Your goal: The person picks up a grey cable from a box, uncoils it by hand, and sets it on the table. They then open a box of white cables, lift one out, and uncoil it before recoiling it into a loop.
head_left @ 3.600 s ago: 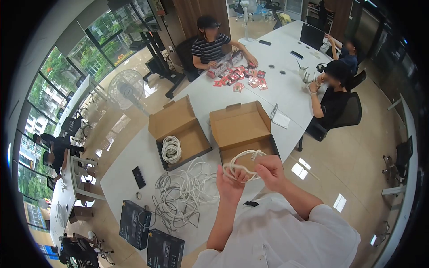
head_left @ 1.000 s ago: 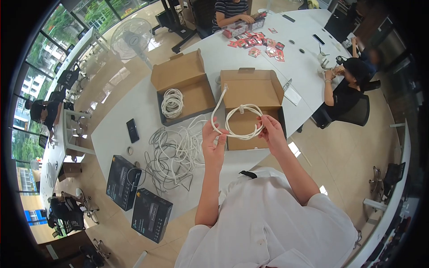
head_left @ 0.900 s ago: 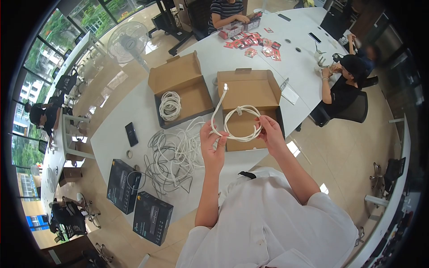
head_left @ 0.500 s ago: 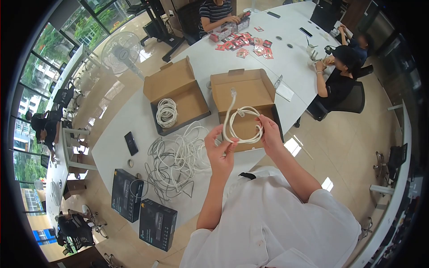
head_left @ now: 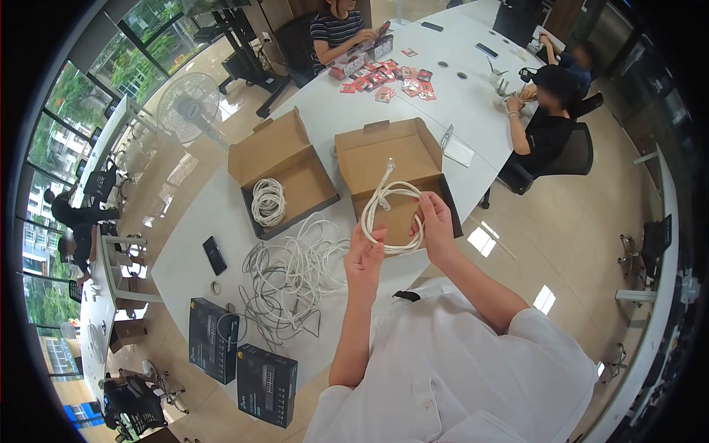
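Both hands hold a coiled white network cable point(head_left: 367, 214) over an open cardboard box point(head_left: 384, 144). My left hand point(head_left: 364, 255) grips the coil's lower left side, fingers closed around it. On the right side, my right hand point(head_left: 436, 221) has its fingers wrapped on the loop. One cable end with a clear plug point(head_left: 390, 164) sticks up above the coil. Left of it, a second open box point(head_left: 284, 148) contains a coiled white cable point(head_left: 269, 203). A tangle of white and grey cables point(head_left: 295, 266) lies on the table beside my left forearm.
Two dark product boxes point(head_left: 267, 385) lie at the table's near left edge. A phone point(head_left: 214, 255) and a tape roll point(head_left: 215, 288) are close by. Red packets point(head_left: 384, 77) lie at the far end, where several people sit. A standing fan point(head_left: 193, 109) is beyond the table.
The right hand's fingers have curled further round the coil. The loose plug end has swung slightly right and lower. The whole view has shifted a little.
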The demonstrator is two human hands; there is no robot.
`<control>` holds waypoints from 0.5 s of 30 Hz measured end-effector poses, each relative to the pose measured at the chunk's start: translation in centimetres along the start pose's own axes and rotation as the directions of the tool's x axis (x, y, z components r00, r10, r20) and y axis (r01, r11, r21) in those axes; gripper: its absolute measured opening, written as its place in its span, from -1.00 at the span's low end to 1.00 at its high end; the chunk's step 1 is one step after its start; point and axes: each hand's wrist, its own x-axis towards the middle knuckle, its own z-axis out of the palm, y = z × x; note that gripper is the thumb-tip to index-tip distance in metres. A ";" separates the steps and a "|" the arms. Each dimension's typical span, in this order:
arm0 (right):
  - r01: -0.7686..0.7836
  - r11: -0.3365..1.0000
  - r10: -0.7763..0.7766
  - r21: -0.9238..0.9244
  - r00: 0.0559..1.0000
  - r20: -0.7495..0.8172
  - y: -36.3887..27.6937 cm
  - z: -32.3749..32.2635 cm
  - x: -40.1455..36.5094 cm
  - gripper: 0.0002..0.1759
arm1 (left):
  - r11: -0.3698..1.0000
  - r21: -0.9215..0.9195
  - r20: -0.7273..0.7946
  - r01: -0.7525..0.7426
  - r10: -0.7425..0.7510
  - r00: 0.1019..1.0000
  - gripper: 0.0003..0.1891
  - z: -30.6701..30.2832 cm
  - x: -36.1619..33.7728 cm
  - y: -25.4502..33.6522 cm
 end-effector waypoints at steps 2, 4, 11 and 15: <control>0.061 0.996 -0.059 -0.060 0.998 0.035 0.0 0.6 -0.5 -0.76 | 0.984 -0.160 -0.028 0.081 -0.087 0.996 -0.77 -0.5 0.1 0.2; 0.126 0.986 -0.115 -0.110 0.988 0.098 0.3 0.9 -0.9 -0.79 | 0.931 -0.344 -0.068 0.125 -0.157 0.985 -0.76 -0.6 0.3 0.5; 0.554 0.630 -0.447 -0.544 0.832 0.330 -1.1 1.7 -1.1 -0.69 | 0.918 -0.369 -0.173 0.144 -0.220 0.960 -0.76 -1.4 0.3 0.3; 0.737 0.285 -0.433 -0.614 0.670 0.603 -3.0 2.8 -1.3 -0.54 | 0.927 -0.309 -0.165 0.215 -0.275 0.947 -0.73 -0.5 0.2 0.7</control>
